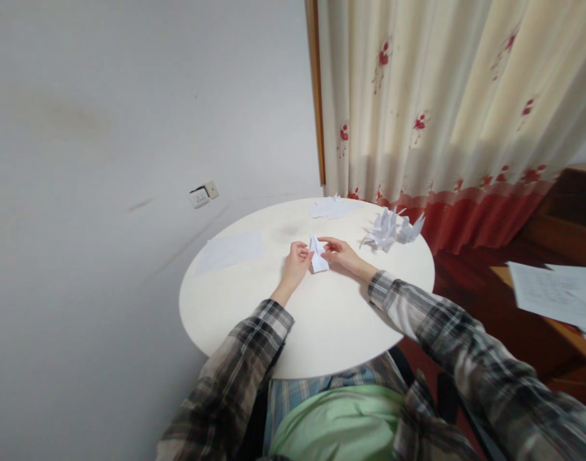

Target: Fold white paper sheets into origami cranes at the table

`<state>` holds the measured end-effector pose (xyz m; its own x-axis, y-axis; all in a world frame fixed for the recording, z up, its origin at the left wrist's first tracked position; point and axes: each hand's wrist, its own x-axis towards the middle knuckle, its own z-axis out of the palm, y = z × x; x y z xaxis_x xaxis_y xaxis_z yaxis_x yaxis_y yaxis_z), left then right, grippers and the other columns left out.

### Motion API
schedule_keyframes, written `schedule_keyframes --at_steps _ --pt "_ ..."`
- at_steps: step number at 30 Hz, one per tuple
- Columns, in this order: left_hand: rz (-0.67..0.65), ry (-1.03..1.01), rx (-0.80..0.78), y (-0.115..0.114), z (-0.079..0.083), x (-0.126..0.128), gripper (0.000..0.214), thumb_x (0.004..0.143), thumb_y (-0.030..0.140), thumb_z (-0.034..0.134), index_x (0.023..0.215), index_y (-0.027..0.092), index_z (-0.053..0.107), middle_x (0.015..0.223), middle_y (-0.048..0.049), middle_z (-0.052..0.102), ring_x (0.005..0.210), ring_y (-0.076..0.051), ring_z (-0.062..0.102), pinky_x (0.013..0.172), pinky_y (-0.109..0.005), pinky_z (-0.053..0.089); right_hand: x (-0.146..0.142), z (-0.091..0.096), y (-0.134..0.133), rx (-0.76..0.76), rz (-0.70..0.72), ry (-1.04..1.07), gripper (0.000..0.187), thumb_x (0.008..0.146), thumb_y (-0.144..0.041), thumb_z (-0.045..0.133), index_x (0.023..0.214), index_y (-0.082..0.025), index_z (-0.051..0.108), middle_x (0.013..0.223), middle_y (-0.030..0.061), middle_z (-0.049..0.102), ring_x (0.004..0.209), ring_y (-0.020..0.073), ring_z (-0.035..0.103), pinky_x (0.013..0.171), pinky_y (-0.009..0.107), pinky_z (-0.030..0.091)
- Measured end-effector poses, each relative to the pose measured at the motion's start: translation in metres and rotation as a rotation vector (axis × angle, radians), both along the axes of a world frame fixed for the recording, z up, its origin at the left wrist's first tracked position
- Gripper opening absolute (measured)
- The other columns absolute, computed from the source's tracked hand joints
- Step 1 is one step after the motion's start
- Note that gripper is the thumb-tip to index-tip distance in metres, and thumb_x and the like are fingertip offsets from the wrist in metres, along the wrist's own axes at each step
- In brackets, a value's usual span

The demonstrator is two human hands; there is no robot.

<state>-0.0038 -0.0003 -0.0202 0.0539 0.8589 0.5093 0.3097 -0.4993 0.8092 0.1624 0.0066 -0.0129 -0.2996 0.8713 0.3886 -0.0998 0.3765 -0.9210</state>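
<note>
Between my two hands, over the middle of the round white table, is a small piece of folded white paper, narrow at its far end and wider toward me. My left hand pinches its left edge with thumb and fingers. On the right edge, my right hand grips the paper with the thumb near its middle and the fingers by the upper tip. The fingers partly cover both sides of the folds.
Folded paper shapes cluster at the table's right. Flat white sheets lie on the left, and more papers sit at the far edge. A wall socket, a curtain and a wooden desk with written sheets surround the table.
</note>
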Motion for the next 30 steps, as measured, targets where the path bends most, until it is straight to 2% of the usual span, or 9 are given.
schedule_keyframes --at_steps 5,10,13,15,18,22,30 --pt "0.066 -0.006 -0.009 -0.001 -0.001 0.001 0.032 0.069 0.027 0.060 0.093 0.019 0.039 0.074 0.0021 0.055 0.064 -0.009 0.056 0.060 -0.022 0.045 -0.002 -0.001 0.001 -0.024 -0.084 0.022 0.035 0.055 -0.019 0.067 0.086 -0.018 0.051 0.066 -0.0051 0.052 0.058 0.0070 0.047 0.056 0.021 0.038" --pt "-0.008 -0.012 -0.048 0.000 0.000 0.003 0.042 0.065 0.029 0.064 0.101 0.017 0.046 0.073 0.0012 0.058 0.061 -0.010 0.056 0.057 -0.022 0.044 -0.001 -0.002 0.002 0.005 -0.090 0.003 0.032 0.054 -0.021 0.068 0.080 -0.017 0.051 0.066 -0.0041 0.053 0.058 0.0075 0.048 0.056 0.021 0.038" --pt "-0.083 0.047 -0.085 -0.002 0.002 0.003 0.028 0.067 0.035 0.061 0.086 0.014 0.058 0.074 -0.0012 0.061 0.058 -0.011 0.055 0.053 -0.022 0.042 -0.001 -0.002 0.003 0.020 -0.092 -0.027 0.027 0.054 -0.023 0.068 0.077 -0.015 0.054 0.067 -0.0025 0.055 0.060 0.0084 0.049 0.058 0.022 0.039" --pt "-0.056 0.077 -0.084 -0.005 0.005 0.003 0.027 0.069 0.038 0.059 0.080 0.013 0.062 0.068 -0.0007 0.062 0.056 -0.010 0.053 0.051 -0.021 0.041 -0.001 -0.003 0.004 0.043 -0.108 -0.060 0.023 0.055 -0.024 0.068 0.074 -0.015 0.056 0.067 -0.0018 0.056 0.060 0.0088 0.049 0.059 0.022 0.039" --pt "0.022 0.135 -0.044 -0.009 0.009 0.002 0.026 0.068 0.039 0.060 0.073 0.014 0.064 0.065 0.0002 0.062 0.055 -0.010 0.052 0.051 -0.020 0.039 -0.001 -0.005 0.005 0.090 -0.143 -0.121 0.019 0.058 -0.025 0.066 0.071 -0.014 0.058 0.067 -0.0009 0.057 0.061 0.0094 0.049 0.060 0.023 0.039" --pt "0.062 0.209 0.002 -0.012 0.012 0.003 0.024 0.070 0.037 0.058 0.073 0.015 0.065 0.064 0.0005 0.063 0.055 -0.011 0.052 0.051 -0.020 0.038 -0.002 -0.005 0.003 0.133 -0.138 -0.174 0.020 0.061 -0.030 0.065 0.074 -0.014 0.061 0.071 0.0006 0.060 0.063 0.0104 0.051 0.061 0.023 0.040" --pt "0.123 0.355 0.196 -0.013 0.012 0.005 0.010 0.072 0.023 0.056 0.071 0.018 0.065 0.073 -0.0024 0.065 0.068 -0.013 0.055 0.064 -0.024 0.042 0.000 0.000 -0.003 0.225 -0.244 -0.254 0.018 0.064 -0.032 0.064 0.061 -0.015 0.059 0.061 -0.0003 0.059 0.057 0.0101 0.048 0.058 0.022 0.037"
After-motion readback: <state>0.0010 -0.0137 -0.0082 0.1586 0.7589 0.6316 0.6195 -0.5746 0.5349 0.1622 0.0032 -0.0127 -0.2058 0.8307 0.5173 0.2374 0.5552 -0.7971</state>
